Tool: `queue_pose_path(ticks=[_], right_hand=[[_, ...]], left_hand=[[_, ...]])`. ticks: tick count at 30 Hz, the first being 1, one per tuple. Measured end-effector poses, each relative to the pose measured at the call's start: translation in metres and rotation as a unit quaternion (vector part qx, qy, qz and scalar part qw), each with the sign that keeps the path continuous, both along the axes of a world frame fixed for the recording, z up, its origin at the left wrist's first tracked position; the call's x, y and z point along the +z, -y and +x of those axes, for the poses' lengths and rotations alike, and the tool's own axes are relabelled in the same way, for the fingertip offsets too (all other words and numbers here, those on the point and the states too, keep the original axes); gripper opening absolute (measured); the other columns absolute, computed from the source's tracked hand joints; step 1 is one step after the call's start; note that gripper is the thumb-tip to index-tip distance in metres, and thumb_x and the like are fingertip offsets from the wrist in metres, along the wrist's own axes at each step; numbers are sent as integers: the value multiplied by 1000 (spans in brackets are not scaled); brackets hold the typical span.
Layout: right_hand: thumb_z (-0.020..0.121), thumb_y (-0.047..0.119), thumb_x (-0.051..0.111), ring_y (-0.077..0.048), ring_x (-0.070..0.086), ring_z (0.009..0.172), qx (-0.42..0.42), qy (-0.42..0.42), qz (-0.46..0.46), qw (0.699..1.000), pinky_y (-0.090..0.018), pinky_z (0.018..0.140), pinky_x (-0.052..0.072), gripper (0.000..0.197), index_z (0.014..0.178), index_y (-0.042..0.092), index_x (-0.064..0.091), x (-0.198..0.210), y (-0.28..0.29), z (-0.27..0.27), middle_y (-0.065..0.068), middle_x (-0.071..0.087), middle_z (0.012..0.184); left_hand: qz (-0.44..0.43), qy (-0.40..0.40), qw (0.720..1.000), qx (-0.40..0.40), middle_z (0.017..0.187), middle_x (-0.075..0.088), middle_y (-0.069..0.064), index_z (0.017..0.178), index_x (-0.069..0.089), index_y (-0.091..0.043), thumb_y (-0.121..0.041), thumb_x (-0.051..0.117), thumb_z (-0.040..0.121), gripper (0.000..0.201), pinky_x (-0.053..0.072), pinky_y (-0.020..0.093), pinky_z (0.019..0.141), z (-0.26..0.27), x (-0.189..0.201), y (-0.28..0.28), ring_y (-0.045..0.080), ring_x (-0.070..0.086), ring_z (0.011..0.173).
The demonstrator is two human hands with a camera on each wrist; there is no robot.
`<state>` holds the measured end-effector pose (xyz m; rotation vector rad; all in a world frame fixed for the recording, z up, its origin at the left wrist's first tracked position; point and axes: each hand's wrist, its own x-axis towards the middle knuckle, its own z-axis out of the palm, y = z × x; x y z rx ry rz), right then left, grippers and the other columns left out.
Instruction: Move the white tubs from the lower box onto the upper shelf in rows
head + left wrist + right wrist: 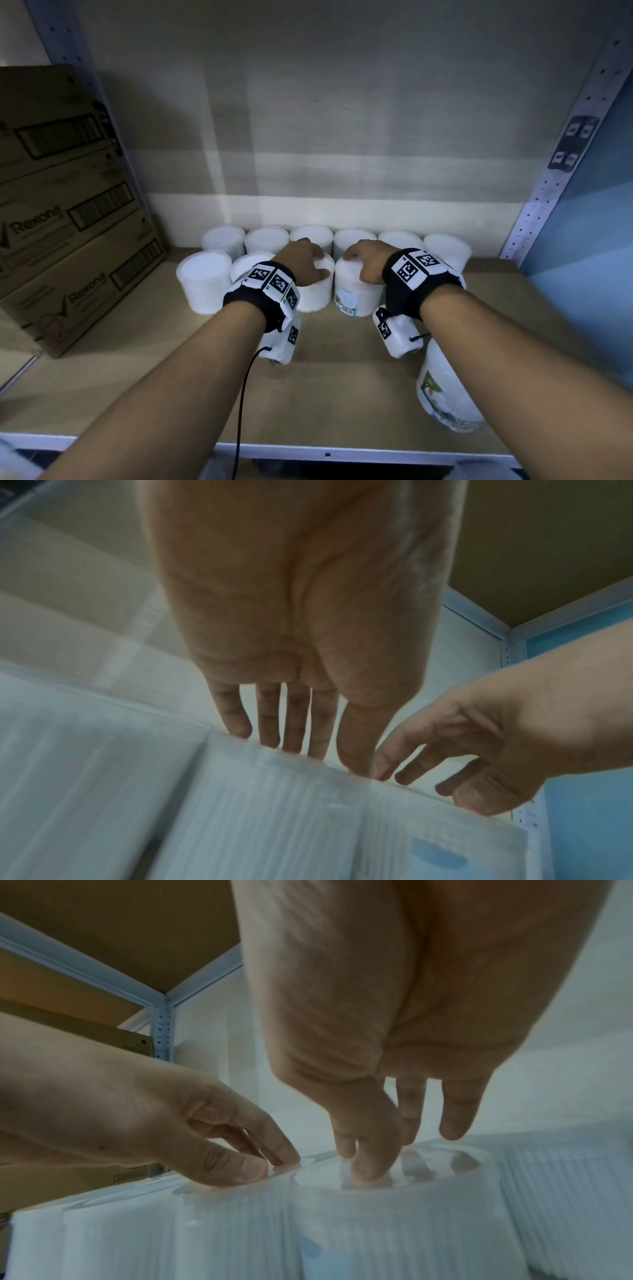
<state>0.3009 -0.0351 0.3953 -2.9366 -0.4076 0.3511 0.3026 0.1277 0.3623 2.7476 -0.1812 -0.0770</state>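
Head view: cardboard boxes (65, 205) stacked at the left end of the shelf (325, 394) are the biggest items, and carry the only clearly readable print, "Rexona", on two faces, plus barcode blocks.

Back row (334, 240) of six white tubs sits against the wall. Front row (270, 284) in progress: four tubs standing, touching side to side, just ahead of the back row. One more tub (445, 394) lies tipped on its side near the shelf's front right, under the right forearm, with an illustrated label, text too blurred to read.

Left hand (303, 262) rests on top of the third front tub (317, 291); the left wrist view shows its fingers (294, 723) straight and close together, tips on the lid edge, not gripping. Right hand (368, 260) is on the fourth tub (356, 294), fingers (369, 1161) lightly bent with tips pressing the lid. Looks like seating or nudging, not a carry grip.

Fourth tub has a small barcode and a blue label patch low on its wall; no legible text.

Handling, my read: light, thin clear plastic, ribbed look from the packed white contents. Walls are probably smooth and a bit slippery, and may flex if squeezed. Best taken from above, fingers spanning the lid rim, or round the wall. Lying tub may roll.
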Motion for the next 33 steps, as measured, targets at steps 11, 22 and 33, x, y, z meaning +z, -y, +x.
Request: queue_pose_path(ticks=[11, 22, 33], right_hand=[[91, 41, 53, -29, 43, 129, -64, 49, -48, 996, -35, 107, 32, 56, 135, 8, 45, -10, -6, 2, -13, 45, 140], [87, 20, 62, -25, 49, 128, -35, 23, -15, 999, -29, 105, 41, 52, 136, 12, 48, -1, -3, -2, -7, 50, 141], [90, 42, 55, -30, 39, 131, -94, 60, -6, 994, -36, 109, 30, 54, 132, 8, 50, -4, -8, -1, -14, 46, 140]], left_hand=[[9, 4, 1000, 0, 140, 46, 7, 136, 49, -14, -36, 61, 89, 53, 37, 37, 109, 0, -3, 1, 25, 45, 129], [17, 10, 1000, -3, 142, 45, 7, 137, 48, -14, -34, 60, 89, 53, 36, 37, 110, 0, -3, 1, 26, 43, 131], [9, 8, 1000, -2, 142, 45, 7, 137, 48, -15, -35, 59, 89, 53, 36, 37, 110, -1, -4, 0, 26, 43, 131]])
